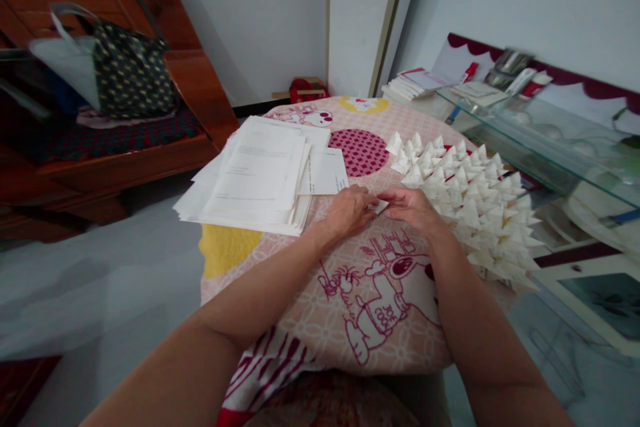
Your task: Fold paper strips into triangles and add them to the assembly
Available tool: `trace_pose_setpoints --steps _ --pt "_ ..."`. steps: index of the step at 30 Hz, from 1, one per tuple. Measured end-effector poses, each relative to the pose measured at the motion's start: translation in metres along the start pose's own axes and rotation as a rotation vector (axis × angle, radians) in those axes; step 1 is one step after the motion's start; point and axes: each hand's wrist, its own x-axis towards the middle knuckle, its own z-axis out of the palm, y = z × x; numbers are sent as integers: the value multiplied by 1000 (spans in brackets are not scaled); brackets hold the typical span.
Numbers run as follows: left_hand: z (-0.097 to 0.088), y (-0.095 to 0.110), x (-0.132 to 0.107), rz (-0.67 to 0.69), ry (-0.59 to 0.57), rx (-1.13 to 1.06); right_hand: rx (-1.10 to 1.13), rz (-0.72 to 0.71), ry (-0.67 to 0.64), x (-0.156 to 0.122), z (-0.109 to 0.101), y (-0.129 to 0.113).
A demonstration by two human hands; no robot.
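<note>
My left hand (pixel 350 209) and my right hand (pixel 413 208) meet at the middle of a small table, both pinched on one small folded white paper piece (pixel 381 205). The table is covered by a pink cartoon-print cloth (pixel 380 293). Just right of my right hand lies a big heap of folded white paper triangles (pixel 475 207). To the left of my left hand rests a thick stack of white paper sheets (pixel 260 177), some printed with text.
A glass-topped table (pixel 550 133) with books and small items stands at the right. A wooden bench (pixel 125 140) at the left carries a dark patterned bag (pixel 127 70). A small red box (pixel 306 89) sits on the floor by the far wall.
</note>
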Motion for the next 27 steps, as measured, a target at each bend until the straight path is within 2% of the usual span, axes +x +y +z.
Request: trace_pose_setpoints --steps 4,10,13,20,27 --pt "4 -1 2 2 -3 11 -44 -8 43 3 -1 3" --pt "-1 5 4 -82 -56 29 -215 -70 55 4 -1 7" --pt "-2 5 5 -91 -70 36 -346 -153 50 2 2 6" --pt "4 0 8 -87 -49 -22 -690 -454 91 0 17 -3" --pt "5 -2 9 -95 -22 -53 -846 -514 110 2 22 5"
